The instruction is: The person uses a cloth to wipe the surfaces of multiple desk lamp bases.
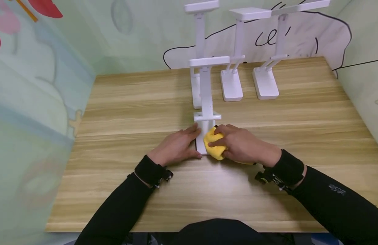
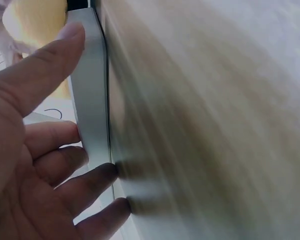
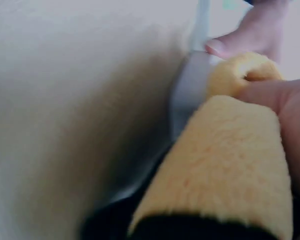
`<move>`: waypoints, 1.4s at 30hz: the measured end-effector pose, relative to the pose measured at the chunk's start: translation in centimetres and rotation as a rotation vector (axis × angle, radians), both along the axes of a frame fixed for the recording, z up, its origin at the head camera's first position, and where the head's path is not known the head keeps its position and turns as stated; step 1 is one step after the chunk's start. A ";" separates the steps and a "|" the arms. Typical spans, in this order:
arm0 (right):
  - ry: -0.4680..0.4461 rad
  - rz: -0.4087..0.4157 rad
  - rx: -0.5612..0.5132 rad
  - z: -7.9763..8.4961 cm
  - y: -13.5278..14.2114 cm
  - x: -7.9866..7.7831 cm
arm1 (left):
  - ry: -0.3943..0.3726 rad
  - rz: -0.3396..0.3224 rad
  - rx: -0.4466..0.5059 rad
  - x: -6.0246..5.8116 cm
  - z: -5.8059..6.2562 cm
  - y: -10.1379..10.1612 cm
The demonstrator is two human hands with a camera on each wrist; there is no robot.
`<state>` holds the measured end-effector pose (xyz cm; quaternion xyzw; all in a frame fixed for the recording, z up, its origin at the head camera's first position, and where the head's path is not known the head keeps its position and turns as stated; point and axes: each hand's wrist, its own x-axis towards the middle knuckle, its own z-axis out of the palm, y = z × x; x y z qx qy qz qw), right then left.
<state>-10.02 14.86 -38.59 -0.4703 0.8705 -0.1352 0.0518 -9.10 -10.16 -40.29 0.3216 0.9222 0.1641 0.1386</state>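
Note:
A white desk lamp (image 1: pixel 206 92) stands upright near the middle of the wooden table. My left hand (image 1: pixel 180 144) rests along the left side of its base (image 2: pixel 91 90), with the thumb by the near corner and the fingertips against the side edge. My right hand (image 1: pixel 242 144) grips a bunched yellow fluffy cloth (image 1: pixel 214 144) and presses it on the right part of the base. In the right wrist view, the cloth (image 3: pixel 225 160) is folded round the fingers and hides part of the base, with my left thumb (image 3: pixel 217 46) beyond.
Behind the lamp stand three more white desk lamps: one at the left (image 1: pixel 195 86), one in the middle (image 1: pixel 231 85) and one at the right (image 1: pixel 266 83). The wooden table (image 1: pixel 130 112) meets printed walls at its back and sides.

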 end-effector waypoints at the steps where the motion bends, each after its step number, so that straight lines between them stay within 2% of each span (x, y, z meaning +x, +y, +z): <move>1: -0.001 -0.024 0.014 0.1 -0.1 -0.1 | -0.001 -0.001 0.000 0.0 0.0 0.0; 6: 0.038 -0.225 0.010 -1.0 -1.6 -1.3 | 0.002 -0.011 -0.003 0.0 0.0 0.2; 10: -0.022 -0.374 -0.040 -2.0 -1.3 -1.3 | 0.003 0.000 -0.023 0.0 0.0 0.4; 14: -0.168 -0.397 -0.025 -1.2 0.5 -0.9 | 0.012 -0.005 -0.031 0.0 0.0 0.5; 16: -0.198 -0.415 0.007 -0.6 1.2 -1.3 | 0.014 -0.010 -0.029 0.0 0.0 0.5; 18: -0.187 -0.445 0.033 -0.5 1.6 -2.2 | 0.009 -0.014 -0.025 0.0 0.1 0.5; 20: -0.136 -0.467 0.049 -0.7 1.6 -3.3 | 0.002 -0.024 -0.021 -0.1 0.1 0.5; 24: -0.072 -0.474 0.024 -1.3 0.7 -5.6 | -0.011 -0.041 -0.006 -0.4 0.1 0.5; 27: -0.070 -0.489 0.020 -1.5 0.2 -6.1 | -0.008 -0.042 -0.004 -0.5 0.1 0.5; 30: -0.065 -0.513 0.050 -1.6 -0.1 -5.3 | 0.004 -0.037 -0.013 -0.5 0.1 0.6; 33: -0.037 -0.498 0.073 -1.7 -0.2 -3.7 | 0.019 -0.024 -0.024 -0.5 0.0 0.7; 39: 0.050 -0.366 0.062 -1.7 0.4 0.1 | 0.010 0.007 -0.035 -0.4 0.0 0.8; 42: 0.050 -0.302 0.054 -1.5 1.0 2.0 | 0.000 0.012 -0.039 -0.5 0.1 0.8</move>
